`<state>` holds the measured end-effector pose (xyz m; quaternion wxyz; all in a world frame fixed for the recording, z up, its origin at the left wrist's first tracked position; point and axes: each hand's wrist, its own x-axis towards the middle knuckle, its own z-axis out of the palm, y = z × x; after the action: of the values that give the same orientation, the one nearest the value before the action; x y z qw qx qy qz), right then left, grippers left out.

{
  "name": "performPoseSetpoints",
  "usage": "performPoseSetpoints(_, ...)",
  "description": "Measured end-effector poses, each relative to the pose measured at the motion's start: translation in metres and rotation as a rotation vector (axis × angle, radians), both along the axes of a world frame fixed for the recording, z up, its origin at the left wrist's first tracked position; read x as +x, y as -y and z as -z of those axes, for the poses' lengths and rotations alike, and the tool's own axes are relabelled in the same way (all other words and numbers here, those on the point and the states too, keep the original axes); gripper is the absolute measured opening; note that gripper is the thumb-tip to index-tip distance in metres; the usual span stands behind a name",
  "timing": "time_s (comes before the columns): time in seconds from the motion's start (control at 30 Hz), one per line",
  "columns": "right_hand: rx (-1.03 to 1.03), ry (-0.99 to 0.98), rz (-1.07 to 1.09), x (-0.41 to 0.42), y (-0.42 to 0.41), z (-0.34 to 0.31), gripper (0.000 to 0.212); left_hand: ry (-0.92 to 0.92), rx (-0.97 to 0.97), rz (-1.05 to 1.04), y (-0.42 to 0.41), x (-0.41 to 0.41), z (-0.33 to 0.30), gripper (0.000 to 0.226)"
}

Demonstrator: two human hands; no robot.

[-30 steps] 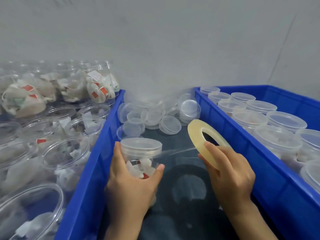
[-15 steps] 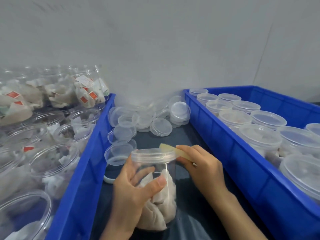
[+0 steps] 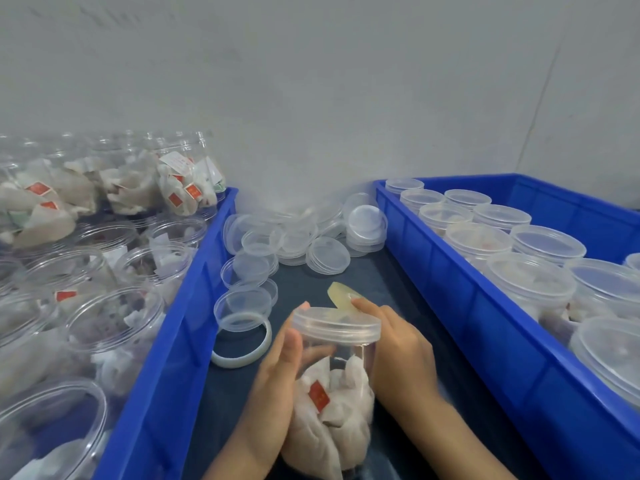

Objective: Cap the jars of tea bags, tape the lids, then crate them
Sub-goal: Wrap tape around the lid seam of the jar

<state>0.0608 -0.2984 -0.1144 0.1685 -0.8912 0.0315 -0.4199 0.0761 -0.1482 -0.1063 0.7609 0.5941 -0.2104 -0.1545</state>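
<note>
A clear jar of tea bags (image 3: 334,386) stands low in the middle with a clear lid (image 3: 336,325) on it. My left hand (image 3: 277,386) grips the jar's left side, thumb in front. Behind the jar's right side, my right hand (image 3: 401,355) holds a yellowish tape roll (image 3: 341,296) against the back of the lid; most of the roll is hidden. Uncapped jars of tea bags (image 3: 114,327) fill the blue crate on the left (image 3: 194,306). Capped jars (image 3: 530,278) stand in the blue crate on the right (image 3: 450,292).
A pile of loose clear lids (image 3: 311,237) lies on the dark surface between the crates, by the grey wall. A white ring (image 3: 241,341) lies left of the held jar, with upturned lids (image 3: 242,303) just behind it.
The jar has turned in my left hand and sits closer to me. My right hand with the tape roll has gone round behind the lid, from its right front to its back.
</note>
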Motion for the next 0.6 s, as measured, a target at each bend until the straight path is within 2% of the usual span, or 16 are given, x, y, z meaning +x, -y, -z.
performPoseSetpoints(0.1, 0.097, -0.006, -0.006, 0.0, 0.0, 0.003, 0.037, -0.008, 0.016, -0.182, 0.0, 0.006, 0.003, 0.072)
performPoseSetpoints(0.23, 0.146, -0.026, -0.059, -0.001, 0.004, 0.008, 0.035, 0.112, 0.091, -0.564, -0.011, 0.017, 0.006, 0.042)
performPoseSetpoints(0.33, 0.162, -0.021, -0.148, -0.001, 0.004, 0.009, 0.035, 0.088, 0.064, -0.666, -0.018, 0.019, 0.007, 0.031)
performPoseSetpoints(0.4, 0.133, -0.006, -0.183, 0.0, 0.004, 0.008, 0.04, 0.076, 0.105, -0.669, -0.019, 0.017, 0.009, 0.042)
performPoseSetpoints(0.43, 0.109, 0.012, -0.194, 0.001, 0.004, 0.007, 0.043, 0.095, 0.141, -0.625, -0.019, 0.015, 0.008, 0.054)
performPoseSetpoints(0.53, 0.031, 0.059, -0.196, 0.002, 0.006, 0.006, 0.046, 0.119, 0.22, -0.357, -0.015, 0.009, 0.005, 0.108)
performPoseSetpoints(0.6, 0.004, 0.074, -0.165, 0.001, 0.007, 0.003, 0.047, 0.1, 0.241, -0.272, -0.01, 0.009, 0.002, 0.118)
